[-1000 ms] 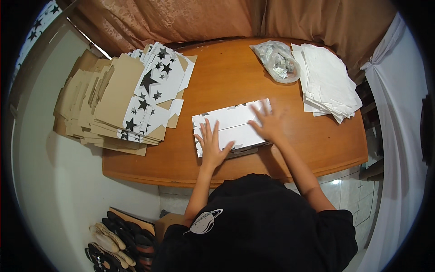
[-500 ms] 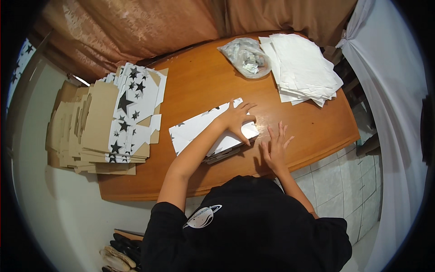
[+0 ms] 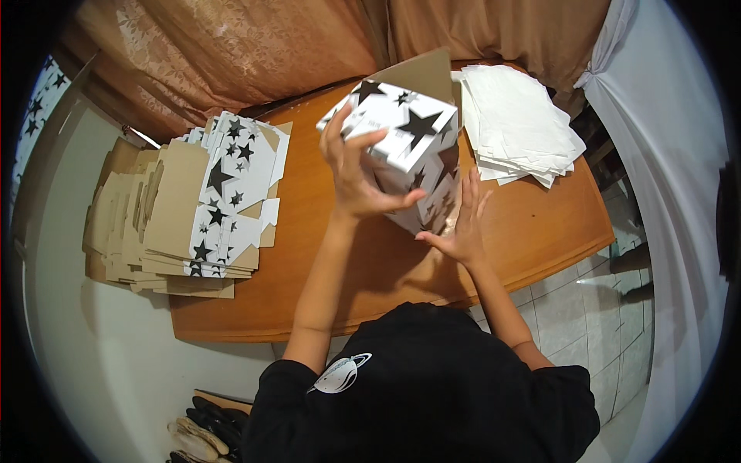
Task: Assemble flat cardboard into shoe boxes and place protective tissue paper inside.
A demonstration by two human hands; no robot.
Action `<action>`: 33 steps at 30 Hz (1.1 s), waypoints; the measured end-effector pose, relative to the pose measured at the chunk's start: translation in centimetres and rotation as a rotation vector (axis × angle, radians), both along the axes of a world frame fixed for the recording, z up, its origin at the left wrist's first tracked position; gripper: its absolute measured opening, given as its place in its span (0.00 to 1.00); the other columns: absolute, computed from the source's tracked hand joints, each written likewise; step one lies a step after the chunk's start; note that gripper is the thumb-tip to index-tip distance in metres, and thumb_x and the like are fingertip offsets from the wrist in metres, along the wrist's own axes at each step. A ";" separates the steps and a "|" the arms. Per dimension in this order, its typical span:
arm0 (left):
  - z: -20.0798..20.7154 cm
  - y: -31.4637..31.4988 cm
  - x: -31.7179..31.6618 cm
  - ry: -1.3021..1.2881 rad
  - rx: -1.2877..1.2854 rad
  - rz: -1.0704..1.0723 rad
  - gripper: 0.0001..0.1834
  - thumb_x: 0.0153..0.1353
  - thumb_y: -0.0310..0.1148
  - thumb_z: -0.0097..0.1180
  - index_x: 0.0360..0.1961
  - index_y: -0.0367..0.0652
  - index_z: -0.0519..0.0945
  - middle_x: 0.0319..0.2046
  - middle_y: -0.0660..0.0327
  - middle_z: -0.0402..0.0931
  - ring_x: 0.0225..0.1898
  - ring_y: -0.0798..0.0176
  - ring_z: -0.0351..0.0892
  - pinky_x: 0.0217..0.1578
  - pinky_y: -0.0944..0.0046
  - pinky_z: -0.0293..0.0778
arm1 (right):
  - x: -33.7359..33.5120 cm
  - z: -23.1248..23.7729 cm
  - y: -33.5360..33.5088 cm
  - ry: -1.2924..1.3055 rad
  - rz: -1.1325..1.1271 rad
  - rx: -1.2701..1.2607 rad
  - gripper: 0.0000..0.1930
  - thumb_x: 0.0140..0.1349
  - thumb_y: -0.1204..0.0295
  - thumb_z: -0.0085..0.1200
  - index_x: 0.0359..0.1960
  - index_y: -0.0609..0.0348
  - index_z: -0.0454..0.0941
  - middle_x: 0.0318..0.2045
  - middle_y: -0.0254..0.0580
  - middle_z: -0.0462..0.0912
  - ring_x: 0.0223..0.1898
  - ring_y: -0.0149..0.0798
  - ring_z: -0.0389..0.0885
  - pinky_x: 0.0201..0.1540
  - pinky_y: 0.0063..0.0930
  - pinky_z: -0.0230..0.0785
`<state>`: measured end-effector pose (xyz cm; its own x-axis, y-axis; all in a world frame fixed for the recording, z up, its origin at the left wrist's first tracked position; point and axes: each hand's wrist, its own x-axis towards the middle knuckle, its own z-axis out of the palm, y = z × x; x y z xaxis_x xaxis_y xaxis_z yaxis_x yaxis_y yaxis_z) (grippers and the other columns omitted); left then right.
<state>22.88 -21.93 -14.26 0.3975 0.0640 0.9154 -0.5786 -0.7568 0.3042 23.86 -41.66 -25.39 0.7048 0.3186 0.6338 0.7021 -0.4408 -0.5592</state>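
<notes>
A white cardboard box [image 3: 405, 131] with black and grey stars stands on end on the table, slightly tilted, with a bare brown flap raised behind its top. My left hand [image 3: 351, 170] grips its near left side, fingers up along the top edge and thumb stretched across toward the front corner. Low on the right side, my right hand [image 3: 459, 231] has its fingers extended and thumb apart; it is at the box wall, though whether the palm presses on it is hard to tell.
A stack of flattened star-printed cardboard boxes [image 3: 181, 208] lies on the left of the wooden table [image 3: 309, 297]. White paper sheets [image 3: 525, 123] are piled at the back right. Brown curtains [image 3: 255, 54] hang behind the table. Shoes [image 3: 204, 424] are at lower left.
The box was lying flat under my left hand and now stands upright, its flap showing and hiding the plastic bag behind. My right hand has come up to its side.
</notes>
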 end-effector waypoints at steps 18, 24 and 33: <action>-2.7 9.0 -11.4 0.576 -0.243 0.079 0.27 0.59 0.43 0.49 0.57 0.42 0.65 0.52 0.53 0.67 0.55 0.56 0.64 0.57 0.60 0.56 | -1.5 0.2 2.2 -0.262 0.510 -0.068 0.29 0.47 0.80 0.57 0.55 0.49 0.66 0.27 0.30 0.76 0.33 0.34 0.77 0.59 0.46 0.53; -6.3 9.1 -12.2 0.749 -0.502 0.038 0.32 0.61 0.41 0.48 0.63 0.41 0.56 0.60 0.50 0.58 0.61 0.56 0.56 0.61 0.60 0.51 | -4.7 0.7 3.1 -0.316 0.582 -0.115 0.24 0.47 0.79 0.60 0.49 0.50 0.72 0.27 0.29 0.76 0.32 0.30 0.76 0.56 0.43 0.55; -16.5 7.5 -11.8 0.802 -0.378 -0.037 0.54 0.46 0.42 0.66 0.68 0.50 0.43 0.56 0.51 0.55 0.60 0.50 0.53 0.61 0.55 0.48 | -5.0 -1.9 1.0 -0.179 0.419 -0.292 0.15 0.46 0.72 0.62 0.38 0.50 0.77 0.40 0.36 0.73 0.43 0.40 0.72 0.51 0.45 0.57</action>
